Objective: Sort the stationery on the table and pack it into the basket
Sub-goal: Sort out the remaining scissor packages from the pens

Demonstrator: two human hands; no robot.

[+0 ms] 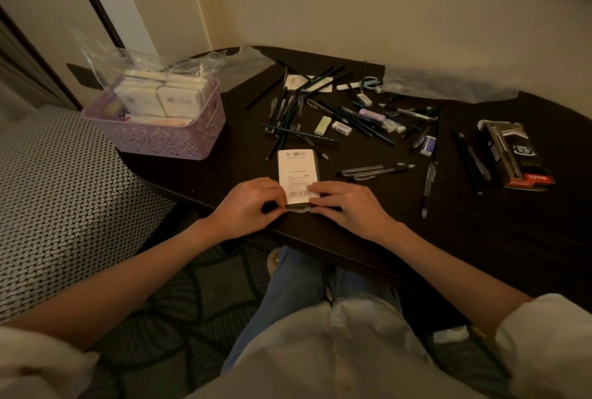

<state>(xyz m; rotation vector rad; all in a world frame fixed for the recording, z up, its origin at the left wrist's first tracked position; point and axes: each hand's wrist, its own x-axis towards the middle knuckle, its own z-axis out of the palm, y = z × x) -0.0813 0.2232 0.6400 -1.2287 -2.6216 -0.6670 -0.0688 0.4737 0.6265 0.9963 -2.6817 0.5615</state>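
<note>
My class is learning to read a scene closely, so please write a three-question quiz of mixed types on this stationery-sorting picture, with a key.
1. True or false: the lilac basket is empty.
2. Multiple choice: what do the left hand and right hand hold? A scissors; B the white-labelled packet; C the black pen box.
3. Fill in: the loose pens and pencils lie on the dark ______.

Key
1. False: it holds pale boxes in clear plastic.
2. B: both hands pinch its near end, at the table's front edge.
3. table.
</note>
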